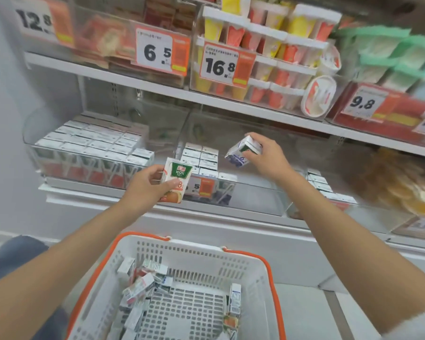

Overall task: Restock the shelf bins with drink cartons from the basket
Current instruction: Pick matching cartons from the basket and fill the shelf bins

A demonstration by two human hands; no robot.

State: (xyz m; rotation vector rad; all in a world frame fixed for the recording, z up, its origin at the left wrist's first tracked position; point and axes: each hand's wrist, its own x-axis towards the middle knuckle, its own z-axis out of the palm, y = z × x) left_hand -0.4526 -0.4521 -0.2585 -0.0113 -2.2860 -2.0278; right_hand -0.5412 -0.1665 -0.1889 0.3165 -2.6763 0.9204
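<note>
The basket (196,242) beneath both wrists holds loose cartons (138,288); the left hand (142,186) pinches an orange carton (176,182) upright between thumb and fingers, seemingly queued; the right hand (266,161) grips a blue carton (239,153) tilted over the middle bin (260,193), whose bare floor opens just below and right of its fingertips.

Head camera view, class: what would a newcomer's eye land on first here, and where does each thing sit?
At centre frame, the left grip holds an orange-juice carton upright before the lower shelf, while the right grip tilts a blue-and-white carton over the partly filled middle bin. Below them, a white basket with orange handles holds loose cartons. Above, a bold 16.8 price tag stands out.
</note>
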